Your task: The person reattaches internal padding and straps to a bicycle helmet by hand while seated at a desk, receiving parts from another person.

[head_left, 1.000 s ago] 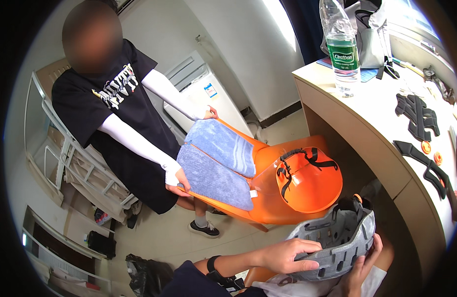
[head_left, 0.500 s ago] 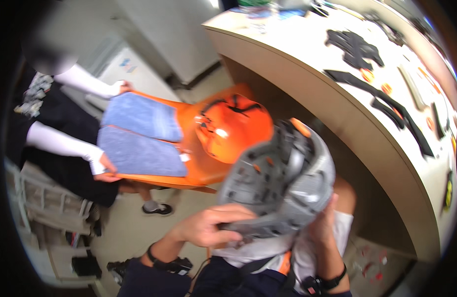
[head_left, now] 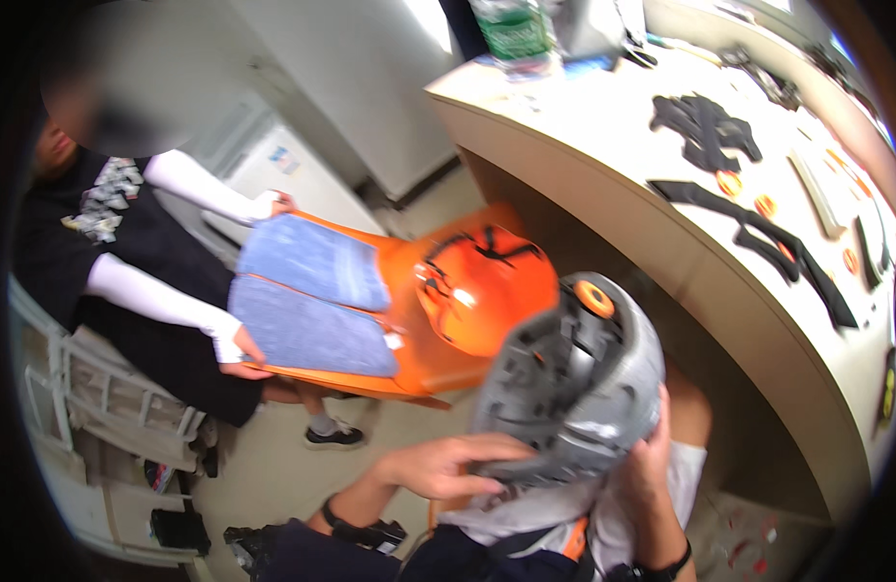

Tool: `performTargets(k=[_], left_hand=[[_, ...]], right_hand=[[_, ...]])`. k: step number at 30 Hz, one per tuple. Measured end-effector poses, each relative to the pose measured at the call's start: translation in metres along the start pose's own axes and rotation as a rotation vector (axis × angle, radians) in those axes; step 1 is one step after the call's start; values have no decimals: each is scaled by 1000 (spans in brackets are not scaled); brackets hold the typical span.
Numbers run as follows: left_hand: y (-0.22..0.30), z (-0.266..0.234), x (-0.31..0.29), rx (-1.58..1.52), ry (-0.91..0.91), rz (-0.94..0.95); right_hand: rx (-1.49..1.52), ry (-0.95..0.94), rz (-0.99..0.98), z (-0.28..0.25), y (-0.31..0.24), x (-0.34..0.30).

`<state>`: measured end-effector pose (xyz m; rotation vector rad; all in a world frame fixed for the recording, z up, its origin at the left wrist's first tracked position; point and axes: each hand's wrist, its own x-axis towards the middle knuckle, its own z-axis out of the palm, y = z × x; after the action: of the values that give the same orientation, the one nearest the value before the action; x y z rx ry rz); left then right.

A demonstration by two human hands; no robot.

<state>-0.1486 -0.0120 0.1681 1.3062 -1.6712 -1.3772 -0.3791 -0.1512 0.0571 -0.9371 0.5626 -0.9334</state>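
A grey helmet (head_left: 618, 407) is tilted above my lap, its hollow inside partly turned up, with an orange round knob (head_left: 593, 299) at its far end. My left hand (head_left: 458, 464) pinches the near left rim between thumb and fingers. Against the outer right side presses my right hand (head_left: 652, 446), its fingers partly hidden behind the shell. Just beyond, an orange helmet shell (head_left: 501, 301) with black straps rests on an orange chair (head_left: 409, 330). Two blue cloth pads (head_left: 317, 325) lie on that chair's far left part.
Another person in white sleeves (head_left: 157, 296) grips the chair's left edge with both hands. A curved table (head_left: 603, 126) at right carries black straps (head_left: 705, 131), orange round pieces (head_left: 766, 206) and a bottle (head_left: 516, 39). A white rack (head_left: 128, 388) stands at lower left.
The whole view has shifted, so most things sit lower and farther right. The grey helmet has tipped a little, showing more of its orange knob. Both my hands remain on it.
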Motion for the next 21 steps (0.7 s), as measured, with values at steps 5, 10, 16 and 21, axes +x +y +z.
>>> performTargets(k=[5, 10, 16, 21], left_hand=[[-17, 4, 7, -2, -70, 137], [-9, 12, 10, 111, -162, 192], [-10, 4, 5, 9, -142, 108], [-4, 4, 6, -19, -126, 22]], right_hand=[[333, 48, -33, -15, 12, -4], [575, -110, 178, -19, -4, -1], [582, -25, 154, -29, 6, -3], [591, 10, 188, -39, 15, -3]])
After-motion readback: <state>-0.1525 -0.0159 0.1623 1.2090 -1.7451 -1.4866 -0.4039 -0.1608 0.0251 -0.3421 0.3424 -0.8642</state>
